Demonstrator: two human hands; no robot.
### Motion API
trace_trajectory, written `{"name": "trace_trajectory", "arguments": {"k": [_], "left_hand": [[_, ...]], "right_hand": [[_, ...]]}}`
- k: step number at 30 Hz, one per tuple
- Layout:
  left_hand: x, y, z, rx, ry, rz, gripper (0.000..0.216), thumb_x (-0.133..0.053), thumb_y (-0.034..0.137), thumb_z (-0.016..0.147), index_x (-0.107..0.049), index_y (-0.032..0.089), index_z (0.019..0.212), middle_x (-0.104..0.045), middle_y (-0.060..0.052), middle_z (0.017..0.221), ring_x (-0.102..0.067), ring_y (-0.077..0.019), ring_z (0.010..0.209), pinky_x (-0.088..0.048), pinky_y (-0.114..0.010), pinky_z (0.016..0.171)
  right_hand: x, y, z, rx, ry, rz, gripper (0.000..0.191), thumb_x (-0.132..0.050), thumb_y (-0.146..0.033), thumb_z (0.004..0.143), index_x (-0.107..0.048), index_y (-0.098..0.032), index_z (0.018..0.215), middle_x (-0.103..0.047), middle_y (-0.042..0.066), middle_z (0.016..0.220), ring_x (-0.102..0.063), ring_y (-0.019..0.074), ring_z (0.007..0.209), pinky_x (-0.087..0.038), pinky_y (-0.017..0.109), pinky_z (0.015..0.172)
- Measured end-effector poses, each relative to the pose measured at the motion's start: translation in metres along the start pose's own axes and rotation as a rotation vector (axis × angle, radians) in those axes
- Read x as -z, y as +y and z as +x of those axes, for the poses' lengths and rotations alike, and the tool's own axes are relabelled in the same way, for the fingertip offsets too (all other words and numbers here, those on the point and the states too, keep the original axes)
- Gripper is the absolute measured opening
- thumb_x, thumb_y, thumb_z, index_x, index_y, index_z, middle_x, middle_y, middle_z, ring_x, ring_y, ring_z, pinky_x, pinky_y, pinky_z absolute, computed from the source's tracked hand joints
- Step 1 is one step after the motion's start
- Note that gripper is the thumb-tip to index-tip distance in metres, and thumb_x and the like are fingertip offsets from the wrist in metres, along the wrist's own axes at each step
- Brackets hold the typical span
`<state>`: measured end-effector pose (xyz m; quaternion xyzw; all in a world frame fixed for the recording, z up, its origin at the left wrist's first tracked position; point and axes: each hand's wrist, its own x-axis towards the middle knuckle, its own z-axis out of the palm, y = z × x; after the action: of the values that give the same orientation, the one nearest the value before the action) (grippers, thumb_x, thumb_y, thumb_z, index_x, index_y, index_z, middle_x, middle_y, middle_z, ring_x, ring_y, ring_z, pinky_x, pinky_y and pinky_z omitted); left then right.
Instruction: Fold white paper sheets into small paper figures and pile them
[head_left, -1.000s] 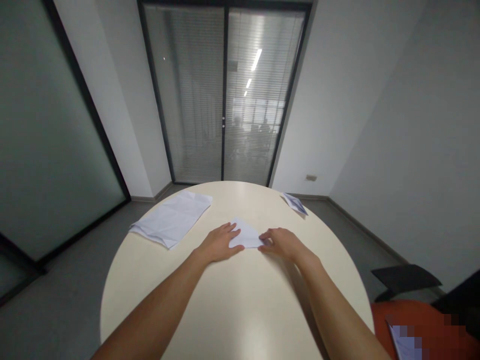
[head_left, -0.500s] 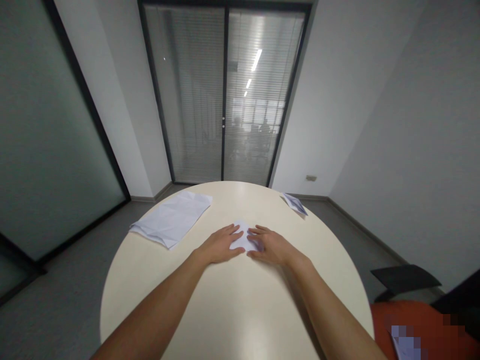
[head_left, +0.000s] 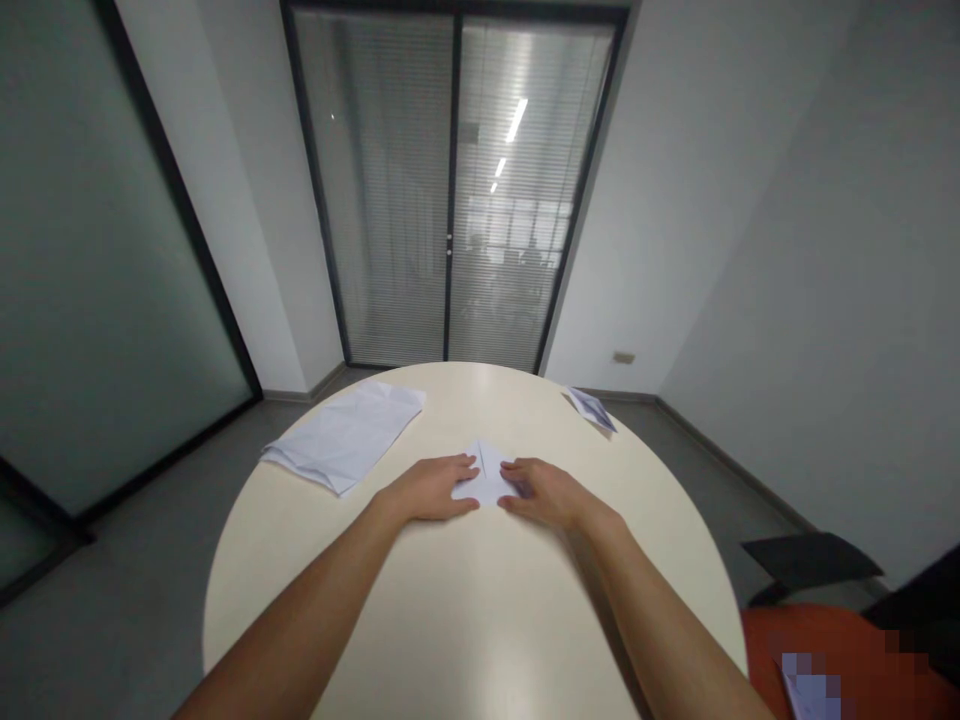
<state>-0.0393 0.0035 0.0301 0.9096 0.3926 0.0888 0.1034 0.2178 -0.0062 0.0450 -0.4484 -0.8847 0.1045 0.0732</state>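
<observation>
A folded piece of white paper (head_left: 486, 487) lies at the middle of the table, its peak pointing away from me and a dark crease line running down near its centre. My left hand (head_left: 441, 487) rests on its left side, fingers stretched out and thumb apart along the near edge. On the opposite side, my right hand (head_left: 541, 490) touches the paper with its fingers slightly bent and thumb apart. The paper's outer corners are partly hidden under both hands.
Larger creased white sheets (head_left: 346, 437) lie at the left of the round table (head_left: 420, 630). A small folded paper (head_left: 591, 408) sits by the far right edge. An orange-seated chair (head_left: 847, 640) stands at the lower right, with a blurred patch over it.
My left hand has slid a little to the left and my right hand slightly right, so more of the folded paper and its centre line shows between them.
</observation>
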Motion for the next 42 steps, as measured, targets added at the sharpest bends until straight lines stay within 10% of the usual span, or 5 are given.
{"name": "trace_trajectory", "arguments": {"k": [29,42], "left_hand": [[0.005,-0.008,0.001,0.119,0.180,-0.048,0.038,-0.042,0.042,0.101,-0.073,0.023,0.111,-0.074,-0.006,0.113,-0.068,-0.0234,0.103,-0.049,-0.032,0.090],[0.000,-0.011,0.004,0.264,0.206,0.013,0.037,-0.044,0.030,0.098,-0.061,0.024,0.130,-0.071,-0.006,0.124,-0.067,-0.0248,0.111,-0.049,-0.034,0.096]], "right_hand": [[-0.003,0.017,0.001,-0.008,0.106,0.127,0.049,-0.042,-0.054,0.099,-0.079,-0.021,0.099,-0.074,0.011,0.117,-0.065,0.0272,0.113,-0.046,0.034,0.097],[-0.004,0.022,0.001,-0.179,0.139,0.002,0.055,-0.030,-0.051,0.104,-0.074,-0.019,0.090,-0.075,0.012,0.095,-0.067,0.0222,0.083,-0.043,0.028,0.073]]}}
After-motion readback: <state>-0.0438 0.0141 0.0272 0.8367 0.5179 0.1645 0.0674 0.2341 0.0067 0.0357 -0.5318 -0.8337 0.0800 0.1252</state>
